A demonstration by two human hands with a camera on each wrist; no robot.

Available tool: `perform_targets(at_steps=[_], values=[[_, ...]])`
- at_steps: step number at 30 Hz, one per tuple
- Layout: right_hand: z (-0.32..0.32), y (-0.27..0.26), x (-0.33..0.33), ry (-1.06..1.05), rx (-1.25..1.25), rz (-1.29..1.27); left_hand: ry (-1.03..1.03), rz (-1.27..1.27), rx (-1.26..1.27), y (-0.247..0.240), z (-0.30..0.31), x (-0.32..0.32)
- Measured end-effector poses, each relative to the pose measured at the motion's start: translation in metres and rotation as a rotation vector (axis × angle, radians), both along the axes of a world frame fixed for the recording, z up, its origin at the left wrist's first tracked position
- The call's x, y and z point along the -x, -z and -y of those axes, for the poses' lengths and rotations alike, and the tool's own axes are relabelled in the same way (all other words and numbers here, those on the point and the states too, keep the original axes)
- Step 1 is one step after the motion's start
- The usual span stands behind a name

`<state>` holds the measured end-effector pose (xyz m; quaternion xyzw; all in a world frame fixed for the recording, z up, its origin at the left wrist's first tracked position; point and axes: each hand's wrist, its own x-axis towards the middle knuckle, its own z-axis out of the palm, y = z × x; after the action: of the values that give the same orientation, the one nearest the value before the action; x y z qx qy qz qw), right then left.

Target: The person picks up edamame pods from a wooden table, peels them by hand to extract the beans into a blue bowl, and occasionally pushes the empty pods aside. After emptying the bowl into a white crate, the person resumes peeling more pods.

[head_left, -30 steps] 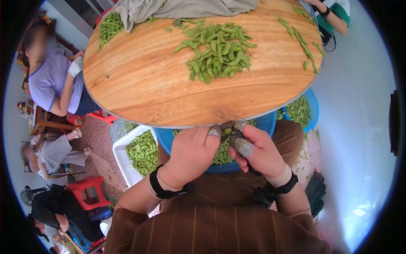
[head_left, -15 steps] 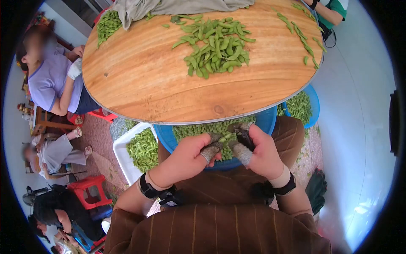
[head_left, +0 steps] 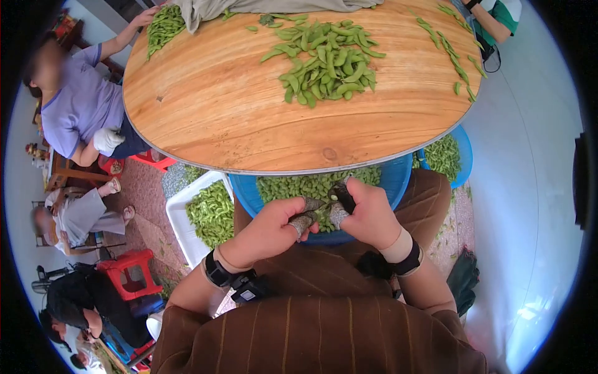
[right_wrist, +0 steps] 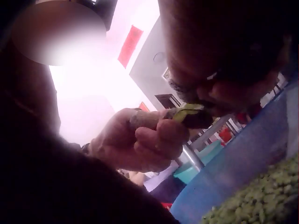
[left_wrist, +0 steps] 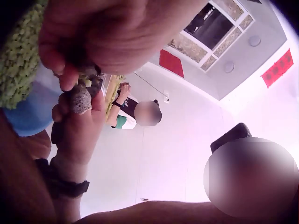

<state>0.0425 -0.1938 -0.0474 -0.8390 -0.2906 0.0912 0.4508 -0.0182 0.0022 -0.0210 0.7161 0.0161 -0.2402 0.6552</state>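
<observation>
In the head view both hands meet over a blue basin [head_left: 239, 201] holding loose shelled green beans [head_left: 283, 188]. A green soybean pod [right_wrist: 188, 112] lies between the fingertips. My left hand [head_left: 271, 224] pinches the pod with thumb and finger, both wrapped in grey tape. From the other side my right hand [head_left: 372, 215] pinches its end; a dark cover and grey tape wrap these fingertips. The right wrist view shows the pod split along its length, its far end hidden by the right hand. Both wrists wear black straps.
A round wooden table [head_left: 205, 124] stands ahead, bearing a heap of pods [head_left: 330, 62] and a grey cloth [head_left: 249, 7]. A white tray [head_left: 179, 215] of pods stands left, another blue basin [head_left: 464, 156] right. A person in purple [head_left: 87, 93] sits at left, near a red stool [head_left: 128, 274].
My hands came down from the table edge over the basin, were slightly apart half a second ago, and now meet at a pod. The person in purple has reached to the far-left pod pile.
</observation>
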Motion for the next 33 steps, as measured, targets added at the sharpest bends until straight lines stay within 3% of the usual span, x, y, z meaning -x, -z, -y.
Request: perform_targets(at_steps=[5, 7, 8, 10, 14, 16, 17, 18, 20, 23, 27, 29, 32, 33], values=[[0.002, 0.004, -0.005, -0.019, 0.094, -0.059, -0.11, -0.175, 0.079, 0.012, -0.008, 0.003], [0.004, 0.012, -0.001, 0.149, 0.309, 0.236, -0.203, -0.098, -0.018, 0.019, -0.01, 0.006], [0.005, 0.011, 0.001, 0.145, 0.31, 0.237, -0.207, -0.099, -0.016, 0.025, -0.011, 0.007], [0.005, 0.0, 0.003, 0.127, 0.257, 0.175, -0.11, 0.237, -0.431, 0.033, -0.013, 0.007], [0.001, -0.009, 0.004, -0.033, 0.03, 0.078, -0.051, 0.448, -0.526, 0.018, -0.004, 0.002], [0.001, -0.009, 0.004, -0.084, -0.039, -0.305, 0.078, 0.467, -0.411, 0.01, -0.001, -0.001], [0.003, -0.016, 0.004, -0.044, -0.115, -0.693, 0.079, 0.482, -0.311, 0.014, -0.001, -0.001], [0.004, -0.017, 0.002, -0.045, -0.113, -0.687, 0.076, 0.488, -0.31, 0.012, 0.0, -0.002], [0.01, -0.016, -0.001, -0.115, -0.395, -0.956, 0.077, 0.298, -0.05, 0.006, 0.003, -0.002], [0.014, -0.019, -0.004, -0.11, -0.374, -0.921, 0.065, 0.182, 0.105, 0.007, 0.006, -0.004], [0.008, -0.007, -0.002, -0.06, -0.201, -0.729, 0.094, 0.222, 0.011, 0.026, 0.003, -0.002], [0.009, 0.0, -0.002, -0.05, -0.256, -0.804, -0.036, -0.076, 0.194, 0.032, -0.001, -0.001], [0.014, 0.016, -0.008, 0.032, -0.204, -0.751, -0.088, -0.043, 0.122, 0.029, -0.008, 0.0], [0.014, 0.018, -0.008, 0.018, -0.209, -0.586, -0.091, -0.044, 0.122, 0.03, -0.009, 0.001]])
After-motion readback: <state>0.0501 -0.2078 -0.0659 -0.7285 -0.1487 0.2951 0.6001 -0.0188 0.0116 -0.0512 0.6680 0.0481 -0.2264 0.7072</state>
